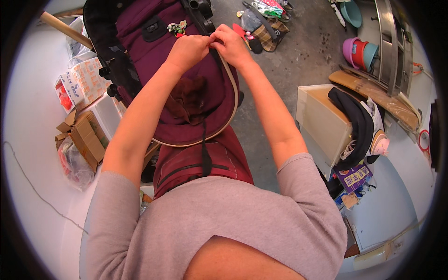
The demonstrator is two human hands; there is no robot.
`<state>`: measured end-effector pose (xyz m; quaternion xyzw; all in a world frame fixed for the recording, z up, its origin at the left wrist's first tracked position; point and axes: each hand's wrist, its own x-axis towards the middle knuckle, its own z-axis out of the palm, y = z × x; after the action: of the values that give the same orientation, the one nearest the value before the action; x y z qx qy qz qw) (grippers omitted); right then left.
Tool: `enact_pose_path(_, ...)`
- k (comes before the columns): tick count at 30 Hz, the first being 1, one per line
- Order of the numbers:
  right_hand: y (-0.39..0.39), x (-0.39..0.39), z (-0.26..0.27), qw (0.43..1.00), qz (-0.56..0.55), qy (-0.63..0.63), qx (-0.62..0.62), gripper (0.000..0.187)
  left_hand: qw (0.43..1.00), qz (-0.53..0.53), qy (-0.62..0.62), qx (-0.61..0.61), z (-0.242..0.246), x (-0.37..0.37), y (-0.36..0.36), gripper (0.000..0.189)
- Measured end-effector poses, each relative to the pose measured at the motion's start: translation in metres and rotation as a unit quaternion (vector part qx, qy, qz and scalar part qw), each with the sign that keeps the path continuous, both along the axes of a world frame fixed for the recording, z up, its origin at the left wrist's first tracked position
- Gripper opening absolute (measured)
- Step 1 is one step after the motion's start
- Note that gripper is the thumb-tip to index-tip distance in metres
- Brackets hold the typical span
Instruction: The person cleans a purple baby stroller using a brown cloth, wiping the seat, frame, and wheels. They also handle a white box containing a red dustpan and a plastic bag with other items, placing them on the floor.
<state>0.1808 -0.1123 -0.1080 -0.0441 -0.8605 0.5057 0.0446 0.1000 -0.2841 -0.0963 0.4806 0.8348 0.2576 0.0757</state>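
Before me lies a stroller's purple fabric seat (150,59) with a light edge trim. Above its right edge, my left hand (190,50) and my right hand (229,43) meet at the fingertips, beside the black plastic frame joint (203,21). The fingers look pinched together, but whatever lies between them is too small or hidden to tell. A small toy with coloured parts (177,28) rests on the seat just beyond my left hand. Dark reddish-brown cloth (190,98) lies bunched in the lower seat. A black strap (206,154) hangs over the near edge.
Left of the stroller are an open cardboard box (87,140), a patterned box (91,78) and a wooden pole (66,29). At right stand a white cabinet (322,119) with dark clothing on it and stacked basins (358,52). Bags and shoes lie on the floor (308,21) ahead.
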Motion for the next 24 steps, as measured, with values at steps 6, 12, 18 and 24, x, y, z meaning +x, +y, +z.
enact_pose_path(6,-0.002,0.002,0.002,0.999,-0.016,-0.016,-0.026,0.008,0.958,0.248,-0.137,0.032,-0.001,0.013,0.01,0.016)
enact_pose_path(12,0.0,0.001,-0.003,1.0,-0.001,0.028,0.012,0.009,0.907,0.291,-0.291,0.092,-0.001,0.034,0.006,0.013)
enact_pose_path(18,0.0,0.003,-0.001,1.0,0.001,0.021,0.009,0.009,0.99,0.128,-0.044,-0.048,0.002,0.012,0.001,0.01)
enact_pose_path(24,-0.003,0.004,0.0,1.0,-0.013,0.028,0.0,0.01,0.853,0.365,-0.363,0.089,0.001,0.031,0.009,0.012)
